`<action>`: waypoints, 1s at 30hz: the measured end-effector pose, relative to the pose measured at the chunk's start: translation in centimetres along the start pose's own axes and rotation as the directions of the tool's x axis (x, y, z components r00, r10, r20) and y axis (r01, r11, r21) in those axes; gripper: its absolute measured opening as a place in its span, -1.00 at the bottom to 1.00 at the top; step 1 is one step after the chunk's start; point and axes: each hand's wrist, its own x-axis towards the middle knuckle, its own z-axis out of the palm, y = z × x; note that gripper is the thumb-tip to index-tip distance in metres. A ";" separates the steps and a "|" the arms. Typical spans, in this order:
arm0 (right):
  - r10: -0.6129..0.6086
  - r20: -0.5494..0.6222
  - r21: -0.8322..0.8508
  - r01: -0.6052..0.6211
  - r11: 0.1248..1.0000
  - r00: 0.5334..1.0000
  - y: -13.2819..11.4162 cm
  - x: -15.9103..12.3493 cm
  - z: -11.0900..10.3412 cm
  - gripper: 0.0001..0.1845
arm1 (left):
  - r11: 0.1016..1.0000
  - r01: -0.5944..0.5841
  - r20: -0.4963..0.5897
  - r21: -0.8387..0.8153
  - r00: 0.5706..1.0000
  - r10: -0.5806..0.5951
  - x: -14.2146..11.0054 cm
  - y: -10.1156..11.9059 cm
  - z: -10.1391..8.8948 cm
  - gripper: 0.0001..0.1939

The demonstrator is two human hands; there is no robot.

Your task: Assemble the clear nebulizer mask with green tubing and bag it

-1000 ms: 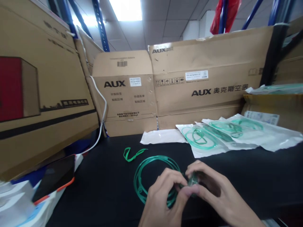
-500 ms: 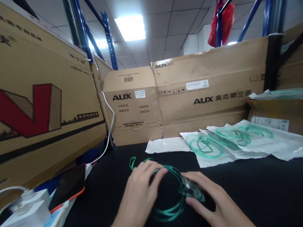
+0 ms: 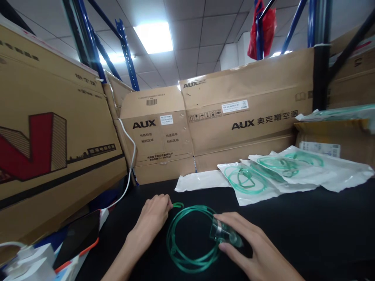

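Note:
A coil of green tubing (image 3: pixel 191 269) lies on the black tabletop between my hands. At the coil's right side is a clear green plastic mask (image 3: pixel 224 232), with a shiny metal strip on it. My right hand (image 3: pixel 254 244) grips this mask between thumb and fingers. Beyond the coil's upper left, my left hand (image 3: pixel 155 212) is closed with curled fingers at a thin green strap (image 3: pixel 178 205). A loop of the strap sticks out past its fingertips, and the rest is hidden by the hand.
White pouches holding green tubing (image 3: pixel 246 181) lie at the back right, beside a blank white pouch (image 3: pixel 202 180). Cardboard panels (image 3: pixel 249 136) wall the back. At left are a phone (image 3: pixel 79 234), white plugs (image 3: pixel 35 263), a white cable (image 3: pixel 131 160) and a large box (image 3: pixel 73 164).
My left hand has moved left off the tubing coil and closed at the green strap. My right hand keeps the mask, and the view has shifted slightly.

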 end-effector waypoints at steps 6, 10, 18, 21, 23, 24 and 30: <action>-0.002 -0.098 0.028 0.005 1.000 0.995 0.3 -0.2 -0.2 -0.61 | 0.995 -0.088 -0.096 -0.050 0.992 0.083 -2.9 2.0 -1.5 -0.74; -0.002 -0.133 -0.018 -0.001 1.000 0.991 0.7 -0.5 -0.7 -0.61 | 0.975 -0.162 -0.020 -0.152 0.987 0.161 -5.3 3.8 -0.3 -0.76; 0.051 -0.176 -0.151 -0.078 0.985 0.983 1.3 -0.3 -1.2 -0.61 | 0.889 -0.331 -0.131 -0.316 0.944 0.304 -6.4 4.3 0.9 -0.76; 0.046 -0.186 -0.150 -0.075 0.986 0.982 1.3 -0.4 -1.2 -0.61 | 0.838 -0.428 -0.138 -0.339 0.903 0.406 -6.5 4.9 0.9 -0.72; 0.037 -0.191 -0.153 -0.067 0.986 0.981 1.3 -0.5 -1.2 -0.61 | 0.821 -0.457 -0.139 -0.343 0.889 0.436 -6.4 5.4 1.3 -0.70; 0.035 -0.192 -0.156 -0.066 0.986 0.981 1.3 -0.5 -1.3 -0.61 | 0.813 -0.470 -0.146 -0.343 0.882 0.449 -6.3 5.6 1.6 -0.68; 0.041 -0.195 -0.156 -0.072 0.985 0.980 1.2 -0.6 -1.3 -0.61 | 0.746 -0.535 -0.165 -0.395 0.841 0.516 -5.4 5.7 3.5 -0.65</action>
